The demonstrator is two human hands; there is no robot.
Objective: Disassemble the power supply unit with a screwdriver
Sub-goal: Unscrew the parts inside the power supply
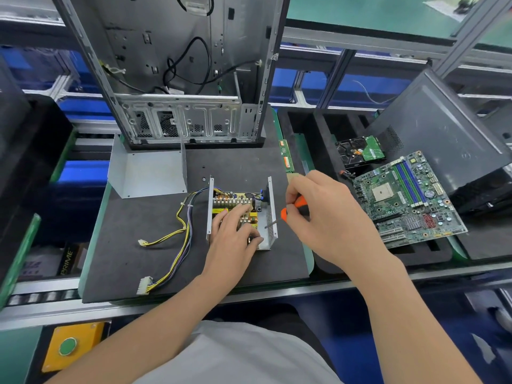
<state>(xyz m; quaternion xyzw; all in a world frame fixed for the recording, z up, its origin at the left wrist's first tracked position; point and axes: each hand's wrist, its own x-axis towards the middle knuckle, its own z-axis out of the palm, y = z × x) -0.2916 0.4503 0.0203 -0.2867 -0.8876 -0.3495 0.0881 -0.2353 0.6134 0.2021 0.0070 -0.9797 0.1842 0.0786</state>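
Observation:
The opened power supply unit [273,214] sits on the black foam mat [144,223], its yellow circuit board and coils exposed between two upright metal walls. My left hand [235,236] rests inside it, fingers laid over the board near the front. My right hand [315,214] grips an orange-and-black screwdriver [285,213], whose shaft points down-left into the unit by its perforated right wall. A bundle of yellow, black and purple cables [182,234] runs out of the left side to white connectors.
The removed grey cover [149,173] lies behind-left of the unit. An empty computer case [180,79] stands at the back. To the right lie a memory stick [286,157], a hard drive [360,152], a motherboard [407,200] and a dark side panel [443,134].

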